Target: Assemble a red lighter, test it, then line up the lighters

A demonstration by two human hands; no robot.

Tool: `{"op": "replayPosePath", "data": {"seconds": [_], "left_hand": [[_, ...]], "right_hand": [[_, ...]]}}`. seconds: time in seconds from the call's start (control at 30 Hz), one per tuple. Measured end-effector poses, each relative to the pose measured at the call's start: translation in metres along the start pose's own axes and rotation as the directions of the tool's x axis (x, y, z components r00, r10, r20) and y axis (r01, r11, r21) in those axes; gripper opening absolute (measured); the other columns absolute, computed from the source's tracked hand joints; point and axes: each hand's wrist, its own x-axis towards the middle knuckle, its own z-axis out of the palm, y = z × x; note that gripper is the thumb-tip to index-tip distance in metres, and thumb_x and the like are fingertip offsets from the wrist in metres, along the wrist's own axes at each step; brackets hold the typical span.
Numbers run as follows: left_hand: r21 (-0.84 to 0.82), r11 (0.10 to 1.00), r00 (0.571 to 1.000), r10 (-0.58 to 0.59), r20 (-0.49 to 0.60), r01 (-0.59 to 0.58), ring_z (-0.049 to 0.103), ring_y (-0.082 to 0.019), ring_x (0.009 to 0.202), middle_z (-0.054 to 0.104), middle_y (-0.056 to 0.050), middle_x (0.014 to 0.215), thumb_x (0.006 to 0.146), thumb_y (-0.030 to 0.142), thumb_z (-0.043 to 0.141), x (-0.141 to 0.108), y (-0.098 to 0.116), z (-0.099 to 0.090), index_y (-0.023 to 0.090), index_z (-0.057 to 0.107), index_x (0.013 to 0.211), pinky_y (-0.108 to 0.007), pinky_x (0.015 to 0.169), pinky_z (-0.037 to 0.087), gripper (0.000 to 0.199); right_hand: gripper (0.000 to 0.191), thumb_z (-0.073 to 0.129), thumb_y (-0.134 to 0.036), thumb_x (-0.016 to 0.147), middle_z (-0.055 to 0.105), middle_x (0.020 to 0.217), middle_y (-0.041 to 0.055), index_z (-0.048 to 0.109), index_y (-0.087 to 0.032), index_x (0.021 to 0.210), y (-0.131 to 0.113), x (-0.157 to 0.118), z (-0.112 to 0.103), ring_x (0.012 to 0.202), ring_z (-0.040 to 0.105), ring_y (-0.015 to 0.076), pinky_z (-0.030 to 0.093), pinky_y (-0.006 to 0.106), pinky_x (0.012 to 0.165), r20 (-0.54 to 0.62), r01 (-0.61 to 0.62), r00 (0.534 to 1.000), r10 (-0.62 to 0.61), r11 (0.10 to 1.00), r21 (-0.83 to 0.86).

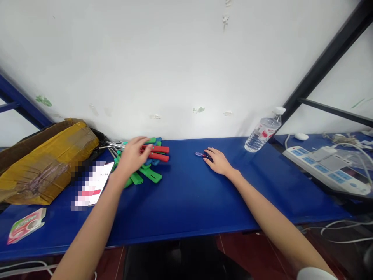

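My left hand [134, 153] reaches over a pile of green-handled tools [153, 175] at the left of the blue table. Its fingers curl around a red-handled tool [159, 156], whose two red handles stick out to the right past the thumb. The tool's other end is hidden by the hand. My right hand [218, 161] rests on the table with its fingers stretched out and apart. A small screwdriver [199, 154] with a clear purplish handle lies on the tabletop between its thumb and fingertips, partly covered by the hand.
A brown-taped package [55, 159] lies at the left, beside a lit phone [97, 184] and a torn card [27, 225]. A water bottle [264, 130] leans at the back right. Further right is a white power strip [326, 169] with cables. A white wall [180, 70] stands behind.
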Motion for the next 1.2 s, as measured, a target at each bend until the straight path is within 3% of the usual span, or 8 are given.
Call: {"op": "replayPosePath", "data": {"seconds": [0.07, 0.13, 0.27, 0.37, 0.5, 0.67, 0.93, 1.2], "left_hand": [[0.116, 0.990, 0.997, -0.076, -0.017, 0.077, 0.050, -0.030, 0.131, 0.058, -0.013, 0.137, 0.096, 0.049, 0.041, -0.003, -0.030, -0.008, 0.018, 0.065, 0.126, -0.048, 0.115, 0.035, 0.049], [0.227, 0.969, 0.991, -0.117, 0.060, 0.101, 0.040, -0.032, 0.140, 0.047, -0.013, 0.149, 0.098, 0.050, 0.036, -0.011, -0.048, -0.007, 0.024, 0.062, 0.132, -0.059, 0.117, 0.023, 0.050], [0.318, 0.947, 0.963, -0.134, 0.233, 0.055, 0.027, -0.034, 0.148, 0.037, -0.010, 0.157, 0.099, 0.054, 0.034, -0.025, -0.051, 0.006, 0.030, 0.053, 0.142, -0.065, 0.117, 0.016, 0.053], [0.313, 0.949, 0.951, -0.130, 0.282, 0.037, 0.025, -0.033, 0.148, 0.037, -0.009, 0.157, 0.099, 0.055, 0.033, -0.029, -0.047, 0.013, 0.029, 0.048, 0.146, -0.063, 0.117, 0.016, 0.055], [0.305, 0.952, 0.960, -0.118, 0.253, 0.036, 0.026, -0.032, 0.148, 0.036, -0.009, 0.158, 0.100, 0.053, 0.031, -0.031, -0.048, 0.017, 0.027, 0.050, 0.144, -0.061, 0.118, 0.017, 0.055], [0.322, 0.944, 0.972, -0.138, 0.190, 0.071, 0.031, -0.032, 0.146, 0.040, -0.010, 0.156, 0.099, 0.053, 0.032, -0.032, -0.046, 0.022, 0.026, 0.055, 0.139, -0.061, 0.117, 0.019, 0.053], [0.341, 0.922, 0.976, -0.212, 0.049, 0.183, 0.035, -0.033, 0.143, 0.048, -0.012, 0.150, 0.099, 0.053, 0.035, -0.029, -0.032, 0.030, 0.026, 0.061, 0.132, -0.061, 0.116, 0.019, 0.051], [0.331, 0.935, 0.979, -0.170, 0.110, 0.126, 0.027, -0.037, 0.146, 0.040, -0.011, 0.155, 0.102, 0.046, 0.026, -0.030, -0.027, 0.023, 0.027, 0.059, 0.137, -0.067, 0.115, 0.016, 0.052]], "right_hand": [[0.055, 0.041, -0.045, 0.098, 0.051, 0.147, 0.0185, 0.054, -0.011, 0.140, 0.000, 0.000, 0.000, 0.139, 0.044, 0.0329, 0.034, 0.048, 0.114, -0.001, 0.000, 1.000, 0.000, 1.000, 0.004], [0.055, 0.042, -0.045, 0.098, 0.051, 0.147, 0.0184, 0.054, -0.011, 0.139, 0.000, 0.001, 0.001, 0.138, 0.044, 0.0328, 0.034, 0.048, 0.114, -0.003, 0.002, 1.000, -0.002, 1.000, 0.006], [0.055, 0.042, -0.044, 0.098, 0.051, 0.147, 0.0190, 0.054, -0.011, 0.139, 0.002, 0.001, 0.003, 0.138, 0.044, 0.0338, 0.034, 0.049, 0.114, -0.013, 0.002, 1.000, -0.002, 1.000, 0.005], [0.053, 0.043, -0.043, 0.097, 0.051, 0.146, 0.0196, 0.056, -0.012, 0.138, 0.002, 0.000, 0.004, 0.138, 0.044, 0.0349, 0.035, 0.050, 0.114, -0.021, 0.009, 1.000, -0.009, 1.000, 0.008], [0.040, 0.046, -0.038, 0.096, 0.060, 0.137, 0.0153, 0.065, -0.017, 0.125, -0.002, -0.001, 0.000, 0.133, 0.050, 0.0317, 0.039, 0.048, 0.110, -0.054, -0.004, 0.999, 0.007, 0.998, 0.062], [0.020, 0.054, -0.031, 0.090, 0.069, 0.116, 0.0103, 0.069, -0.020, 0.098, -0.007, 0.000, -0.007, 0.114, 0.059, 0.0289, 0.047, 0.043, 0.098, -0.128, -0.112, 0.984, 0.127, 0.987, 0.118], [0.022, 0.053, -0.032, 0.089, 0.068, 0.110, 0.0129, 0.067, -0.019, 0.097, 0.000, 0.002, -0.004, 0.103, 0.059, 0.0312, 0.047, 0.044, 0.089, -0.165, -0.263, 0.949, 0.269, 0.963, 0.056], [0.021, 0.056, -0.034, 0.088, 0.065, 0.112, 0.0142, 0.068, -0.018, 0.093, 0.016, 0.003, -0.011, 0.109, 0.057, 0.0300, 0.045, 0.042, 0.095, -0.122, -0.266, 0.954, 0.275, 0.960, 0.083]]}}
